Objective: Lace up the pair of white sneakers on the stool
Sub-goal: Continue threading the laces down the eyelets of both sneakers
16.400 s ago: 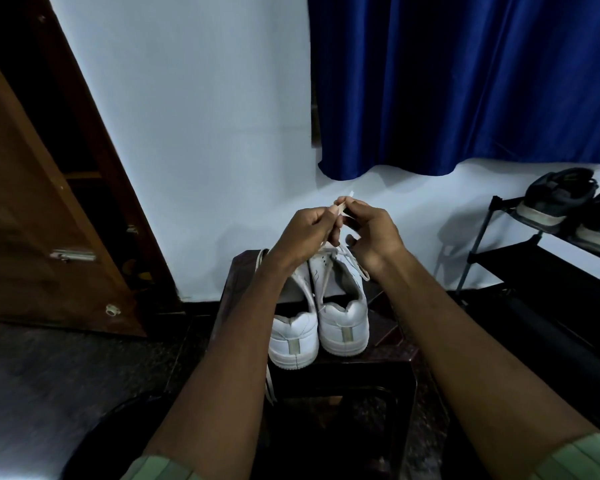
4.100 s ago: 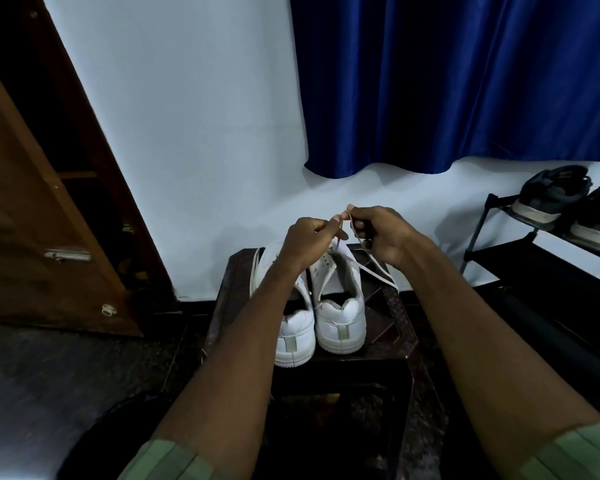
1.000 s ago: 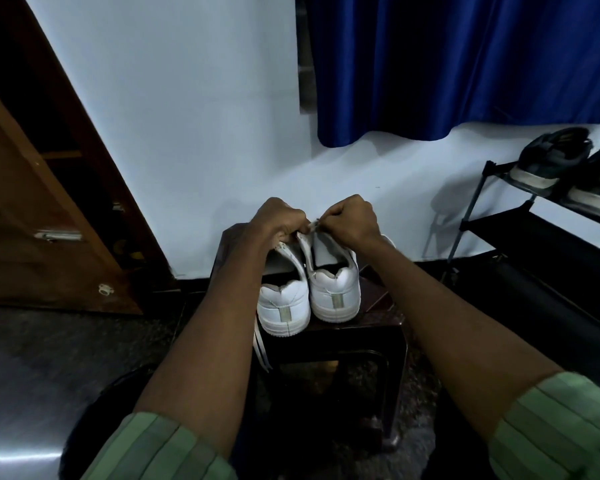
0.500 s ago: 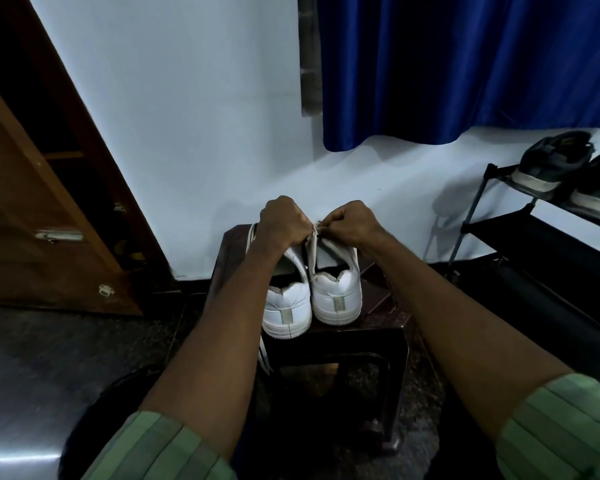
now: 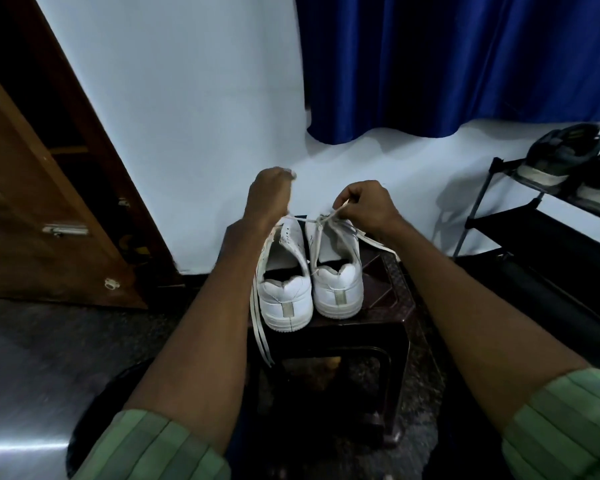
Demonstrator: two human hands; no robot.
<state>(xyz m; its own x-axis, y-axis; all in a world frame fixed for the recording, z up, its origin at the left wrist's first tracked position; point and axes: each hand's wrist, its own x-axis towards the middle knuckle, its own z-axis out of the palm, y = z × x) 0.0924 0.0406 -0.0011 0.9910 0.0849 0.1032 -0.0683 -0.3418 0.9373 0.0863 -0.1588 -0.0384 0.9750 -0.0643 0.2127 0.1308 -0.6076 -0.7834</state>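
Two white sneakers stand heel-toward-me on a dark stool (image 5: 392,299): the left sneaker (image 5: 284,292) and the right sneaker (image 5: 338,282). A white lace (image 5: 303,220) runs taut across the top of the right sneaker between my two hands. My left hand (image 5: 269,199) is closed on one end above the left sneaker. My right hand (image 5: 364,202) pinches the other end above the right sneaker. A loose end trails to the right over the stool (image 5: 378,244). The left sneaker's lace ends (image 5: 258,334) hang down over the stool's front edge.
A white wall rises right behind the stool, with a blue curtain (image 5: 458,64) above. A black shoe rack (image 5: 534,220) with dark shoes (image 5: 561,150) stands at the right. A brown wooden door (image 5: 32,209) leans open at the left. The floor is dark stone.
My hands were pressed together over the right sneaker's tongue; they have drawn apart and upward, pulling the lace tight between them. The view has shifted slightly.
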